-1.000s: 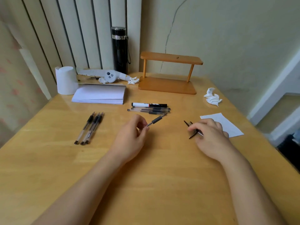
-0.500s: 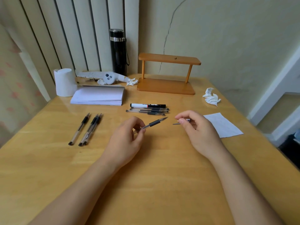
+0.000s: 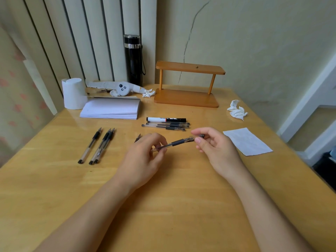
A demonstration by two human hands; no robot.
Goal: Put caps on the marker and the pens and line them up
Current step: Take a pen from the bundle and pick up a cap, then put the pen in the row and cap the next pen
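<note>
Capped pen (image 3: 177, 142) tilted; three pens (image 3: 99, 145) uncapped.

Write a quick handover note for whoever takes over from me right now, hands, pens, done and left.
Left hand holds the pen by its barrel; right hand has the cap at its tip.
Done: marker and three capped pens lined up just beyond the hands.
Left: seat this cap and add the pen to the row; three uncapped pens wait on the left, and another tip shows behind the left hand.

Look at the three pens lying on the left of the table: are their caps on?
No: the three pens lie with bare tips pointing away, no caps on them.
</note>
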